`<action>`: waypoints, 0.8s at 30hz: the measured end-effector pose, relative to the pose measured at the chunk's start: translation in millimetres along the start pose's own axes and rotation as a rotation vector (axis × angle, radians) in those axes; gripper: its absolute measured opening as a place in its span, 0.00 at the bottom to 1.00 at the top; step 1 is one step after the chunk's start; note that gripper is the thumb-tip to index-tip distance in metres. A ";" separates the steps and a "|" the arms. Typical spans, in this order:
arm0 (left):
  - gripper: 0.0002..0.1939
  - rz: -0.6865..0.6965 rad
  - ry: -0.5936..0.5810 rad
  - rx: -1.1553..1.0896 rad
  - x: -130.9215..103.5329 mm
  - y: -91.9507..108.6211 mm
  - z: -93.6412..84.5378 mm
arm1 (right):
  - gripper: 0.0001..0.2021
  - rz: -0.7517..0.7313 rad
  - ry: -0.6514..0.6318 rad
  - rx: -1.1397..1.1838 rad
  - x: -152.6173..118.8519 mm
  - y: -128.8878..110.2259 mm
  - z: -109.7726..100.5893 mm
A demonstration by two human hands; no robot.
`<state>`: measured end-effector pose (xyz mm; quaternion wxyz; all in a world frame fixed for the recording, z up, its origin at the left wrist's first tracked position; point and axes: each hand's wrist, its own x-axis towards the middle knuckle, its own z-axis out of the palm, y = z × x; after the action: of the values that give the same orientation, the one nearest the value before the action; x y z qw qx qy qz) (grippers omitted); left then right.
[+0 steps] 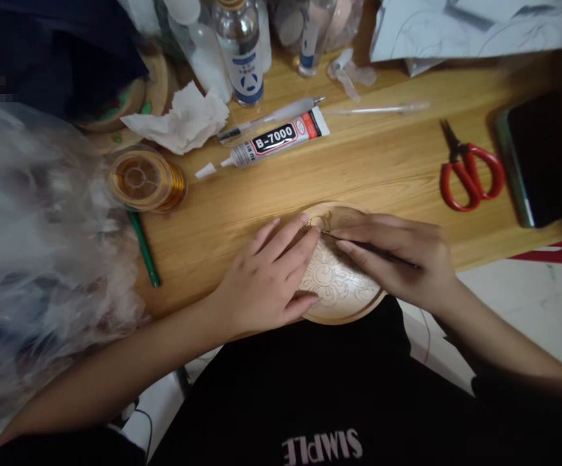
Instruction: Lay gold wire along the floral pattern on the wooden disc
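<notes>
A round, pale wooden plate [326, 285] with a raised rim and a pencil-line scroll pattern lies at the table's front edge. My left hand [271, 275] rests on its left side, fingers stretched out and apart, with the fingertips near a short piece of gold wire [328, 217] on the upper part. In my right hand [401, 252] is a thin dark tool [404, 261] that looks like tweezers, pinched between thumb and fingers. Its tip meets the plate beside my left fingertips. What lies under those fingertips is hidden.
Beyond the plate lie a B-7000 glue tube [275, 139], a pen [271, 120] and a pipette [382, 109]. To the left are a gold wire spool [147, 180], a green pen [143, 249] and crumpled tissue [183, 120]. Red-handled pliers [472, 171] and a phone [540, 158] lie right. Bottles [242, 58] stand behind.
</notes>
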<state>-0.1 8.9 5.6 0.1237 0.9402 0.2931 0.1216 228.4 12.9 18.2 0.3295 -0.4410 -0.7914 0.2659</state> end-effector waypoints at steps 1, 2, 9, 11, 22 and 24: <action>0.28 0.000 0.001 0.000 -0.1 0.0 0.0 | 0.09 -0.009 -0.018 0.008 1.4 1.4 -1.8; 0.28 0.001 0.002 -0.001 -0.2 0.0 0.0 | 0.09 -0.021 -0.035 0.015 2.7 2.8 -3.5; 0.28 0.008 0.006 -0.015 0.8 -0.8 -0.6 | 0.07 -0.184 -0.188 0.008 16.7 16.1 -19.1; 0.28 0.012 0.010 -0.018 1.0 -1.1 -0.7 | 0.08 -0.222 -0.247 0.000 23.3 20.0 -24.2; 0.29 0.000 0.001 -0.030 0.0 -1.4 -0.2 | 0.10 -0.119 -0.343 0.162 35.5 27.4 -30.3; 0.29 -0.001 -0.006 -0.032 -0.1 -1.3 -0.2 | 0.11 -0.124 -0.326 0.186 35.1 28.7 -29.3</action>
<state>-0.9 9.8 5.3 0.1397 0.9383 0.2913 0.1233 251.7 60.8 26.6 0.2518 -0.3102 -0.8320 0.3849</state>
